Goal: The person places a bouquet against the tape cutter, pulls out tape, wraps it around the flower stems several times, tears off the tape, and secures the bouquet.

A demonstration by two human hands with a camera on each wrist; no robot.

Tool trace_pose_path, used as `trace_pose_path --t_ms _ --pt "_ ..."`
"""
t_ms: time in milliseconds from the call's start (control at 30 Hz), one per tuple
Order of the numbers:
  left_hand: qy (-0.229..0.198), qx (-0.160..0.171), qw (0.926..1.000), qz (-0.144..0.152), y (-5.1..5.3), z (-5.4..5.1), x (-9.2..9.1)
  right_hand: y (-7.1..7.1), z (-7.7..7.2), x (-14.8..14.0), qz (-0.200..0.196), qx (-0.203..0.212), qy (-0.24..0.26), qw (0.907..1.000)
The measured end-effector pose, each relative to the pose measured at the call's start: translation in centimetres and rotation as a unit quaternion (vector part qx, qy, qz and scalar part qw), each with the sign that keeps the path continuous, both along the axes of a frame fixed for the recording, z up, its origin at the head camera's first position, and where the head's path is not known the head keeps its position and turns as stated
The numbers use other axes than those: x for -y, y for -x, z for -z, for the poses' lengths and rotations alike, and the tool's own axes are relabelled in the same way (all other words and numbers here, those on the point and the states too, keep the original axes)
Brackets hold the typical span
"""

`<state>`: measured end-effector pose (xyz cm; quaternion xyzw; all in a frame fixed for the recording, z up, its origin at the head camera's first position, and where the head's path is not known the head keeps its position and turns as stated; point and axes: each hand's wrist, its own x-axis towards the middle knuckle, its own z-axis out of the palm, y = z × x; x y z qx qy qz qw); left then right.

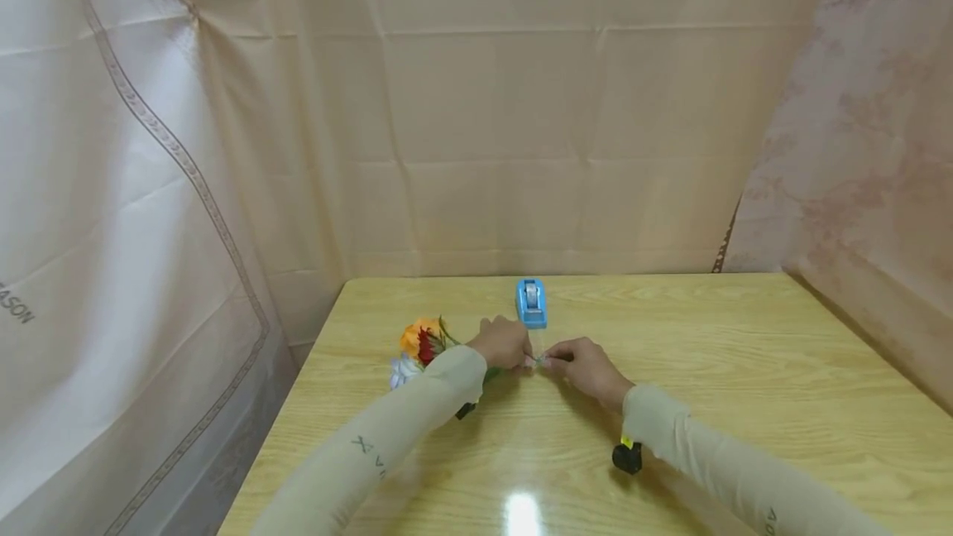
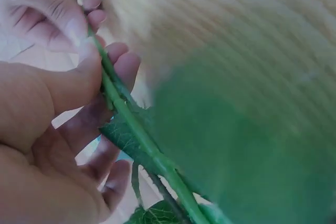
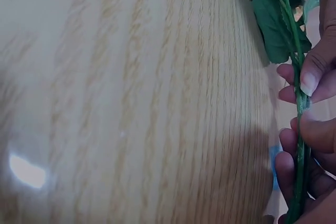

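Observation:
My left hand (image 1: 503,343) pinches the green stems (image 2: 142,135) of a bunch of artificial-looking flowers between thumb and fingers. Just beyond it, my right hand (image 1: 588,366) grips the same stems nearer their cut ends, thumb on one side and fingers on the other. The two hands are close together, almost touching. To the left of my left hand lie an orange flower (image 1: 417,336), a dark red flower (image 1: 427,347) and a pale lilac-white flower (image 1: 404,370), partly hidden by the sleeve. A large green leaf (image 2: 247,135) blurs close to the left wrist camera.
A blue tape dispenser (image 1: 531,304) with a roll in it stands on the wooden table (image 1: 744,370), just behind the hands. Beige cloth (image 1: 476,106) hangs behind the table and at both sides. A lamp's glare shows on the table's front.

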<state>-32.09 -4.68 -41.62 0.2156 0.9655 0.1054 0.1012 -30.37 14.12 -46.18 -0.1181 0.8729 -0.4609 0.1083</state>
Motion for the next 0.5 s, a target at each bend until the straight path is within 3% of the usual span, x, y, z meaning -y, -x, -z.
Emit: trace_pose_path --t_ms 67,133,267,367,500 --pt "0.030 -0.043 0.9986 0.009 -0.2 0.5 -0.1 0.0 -0.1 0.0 0.000 0.007 0.006 1.0000" --pt "0.069 -0.095 0.9927 0.027 -0.4 1.0 -0.3 0.1 -0.1 -0.1 0.000 0.007 0.004 1.0000" --pt "0.135 -0.195 0.9696 0.061 -1.1 1.5 -0.6 0.3 -0.3 -0.1 0.002 0.012 -0.005 0.9999" --pt "0.146 -0.224 0.9615 0.066 -1.4 1.6 -0.6 0.5 -0.6 -0.2 -0.010 0.018 -0.010 0.9997" --pt "0.149 -0.234 0.9589 0.062 -1.1 1.6 -0.5 0.8 -0.7 -0.3 -0.024 0.027 -0.012 0.9993"
